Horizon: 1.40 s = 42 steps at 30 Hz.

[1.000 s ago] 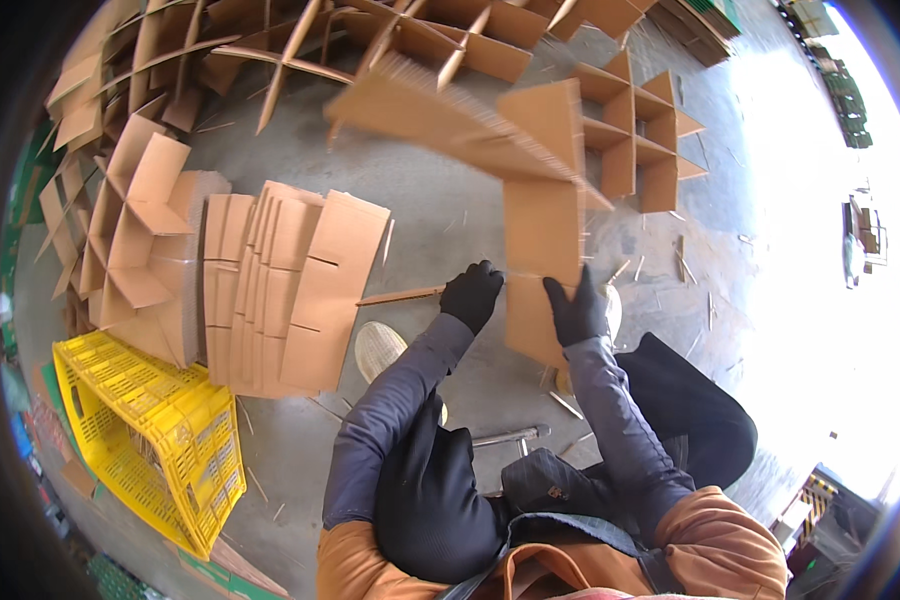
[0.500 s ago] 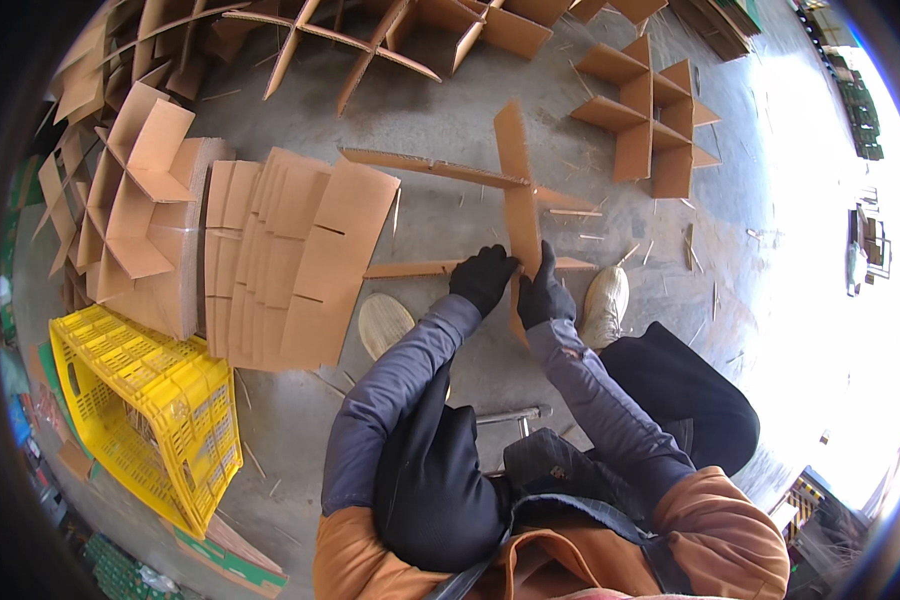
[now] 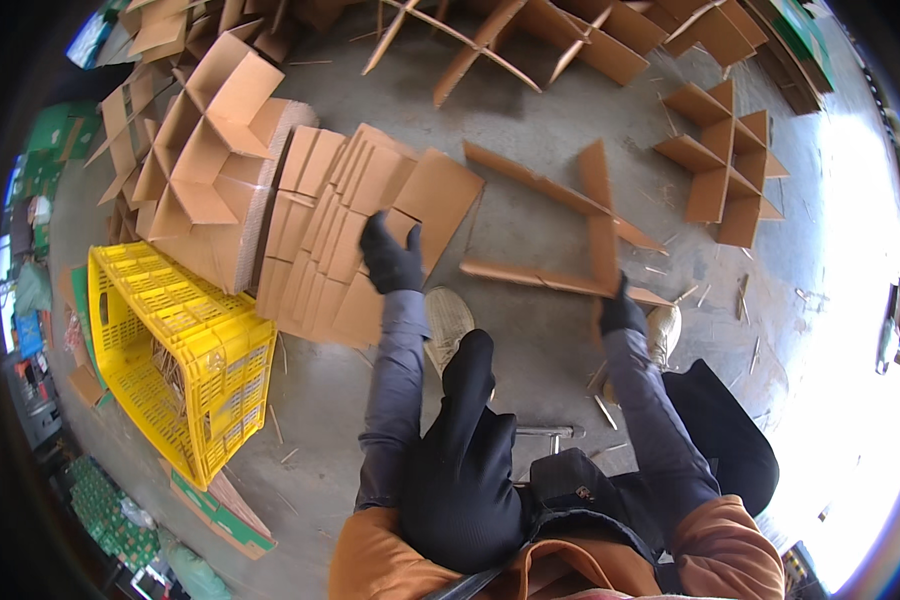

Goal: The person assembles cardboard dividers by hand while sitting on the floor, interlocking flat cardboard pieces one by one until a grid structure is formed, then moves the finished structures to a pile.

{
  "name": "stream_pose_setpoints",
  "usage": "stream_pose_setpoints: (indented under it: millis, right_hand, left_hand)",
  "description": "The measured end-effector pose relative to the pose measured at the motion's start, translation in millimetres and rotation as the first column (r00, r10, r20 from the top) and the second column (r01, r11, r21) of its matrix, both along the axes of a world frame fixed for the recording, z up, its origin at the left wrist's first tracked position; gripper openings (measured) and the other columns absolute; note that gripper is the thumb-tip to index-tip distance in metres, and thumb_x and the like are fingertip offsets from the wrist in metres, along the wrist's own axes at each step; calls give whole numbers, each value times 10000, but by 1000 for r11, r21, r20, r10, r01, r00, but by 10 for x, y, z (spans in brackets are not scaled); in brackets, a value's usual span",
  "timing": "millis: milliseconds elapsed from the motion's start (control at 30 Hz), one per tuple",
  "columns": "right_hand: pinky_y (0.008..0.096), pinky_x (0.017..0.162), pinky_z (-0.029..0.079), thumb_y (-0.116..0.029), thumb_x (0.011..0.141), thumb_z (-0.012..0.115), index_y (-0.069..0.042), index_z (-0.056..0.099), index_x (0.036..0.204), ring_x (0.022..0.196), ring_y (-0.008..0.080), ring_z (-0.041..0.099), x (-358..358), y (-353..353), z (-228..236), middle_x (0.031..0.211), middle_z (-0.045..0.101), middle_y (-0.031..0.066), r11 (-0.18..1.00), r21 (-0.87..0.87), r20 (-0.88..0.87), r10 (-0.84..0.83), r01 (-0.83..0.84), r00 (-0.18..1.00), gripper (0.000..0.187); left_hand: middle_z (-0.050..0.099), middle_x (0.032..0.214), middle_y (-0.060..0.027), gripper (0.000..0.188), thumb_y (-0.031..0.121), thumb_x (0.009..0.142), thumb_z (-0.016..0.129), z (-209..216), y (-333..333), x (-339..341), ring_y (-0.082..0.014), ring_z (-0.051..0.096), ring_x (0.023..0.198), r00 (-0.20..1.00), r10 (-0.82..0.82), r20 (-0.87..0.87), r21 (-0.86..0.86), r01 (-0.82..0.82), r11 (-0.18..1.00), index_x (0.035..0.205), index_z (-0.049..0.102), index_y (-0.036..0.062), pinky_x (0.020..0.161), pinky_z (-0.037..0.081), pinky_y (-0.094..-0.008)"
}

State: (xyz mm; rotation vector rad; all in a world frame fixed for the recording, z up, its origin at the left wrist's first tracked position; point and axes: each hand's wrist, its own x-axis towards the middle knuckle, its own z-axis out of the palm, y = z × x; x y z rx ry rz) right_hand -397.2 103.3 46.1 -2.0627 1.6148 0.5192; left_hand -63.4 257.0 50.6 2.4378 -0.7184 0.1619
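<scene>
Shifts splay-fingered, black-gloved left hand (image 3: pixel 392 262) from interlocked brown cardboard partition (image 3: pixel 602 240) to slotted brown cardboard sheets (image 3: pixel 338 228) left of it, leaving black-gloved right hand (image 3: pixel 622 313) alone there, grip indiscernible.

Interlocked cardboard strips (image 3: pixel 603 248) near fanned sheets (image 3: pixel 338 235)

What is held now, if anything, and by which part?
The right grip seems to hold the cardboard divider by the near end of its crosspiece. The left grip is over the cardboard sheets; whether it holds one cannot be told.
</scene>
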Motion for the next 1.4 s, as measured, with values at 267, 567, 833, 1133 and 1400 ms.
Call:
stream_pose_setpoints:
  millis: [267,567,833,1133,1400]
  right_hand:
    - [429,709,486,-226,801,650,-176,198,1404,805,343,633,-342,-297,826,919,638,215,986,-14,69,-164,165,984,755]
    - [297,809,466,-190,807,692,32,554,1100,915,145,571,968,-299,1324,1005,628,87,928,323,899,-362,186,247,392]
    - [351,786,467,-240,803,648,-4,560,1073,926,308,617,872,-695,1022,979,635,195,980,-164,643,20,112,766,369]
    - [468,777,454,-305,813,569,-33,486,1041,887,415,583,1105,-409,1016,901,615,261,984,-86,230,171,-155,958,364]
    - [452,808,454,-317,782,592,-31,551,1006,952,395,568,1060,-594,787,968,619,214,971,-118,340,235,-207,911,365]
  left_hand:
    - [581,844,-160,296,290,766,698,86,701,470,-295,586,772,997,-48,-66,197,60,979,839,593,23,647,458,-374]
    - [641,818,-83,267,213,799,679,1346,-782,-392,-142,592,784,382,-692,-612,-361,644,675,973,637,14,721,448,-263]
    - [614,950,-82,230,204,814,548,140,-1468,-478,-264,607,868,565,-798,-212,357,805,475,1028,615,158,773,500,-410]
    - [608,897,-71,178,172,814,506,152,-1037,-683,-248,609,850,602,-741,-299,239,799,552,950,620,159,694,510,-397]
    - [621,791,-79,172,212,823,499,-131,-217,-1523,-251,632,736,501,-740,-449,239,865,441,936,617,158,598,498,-401]
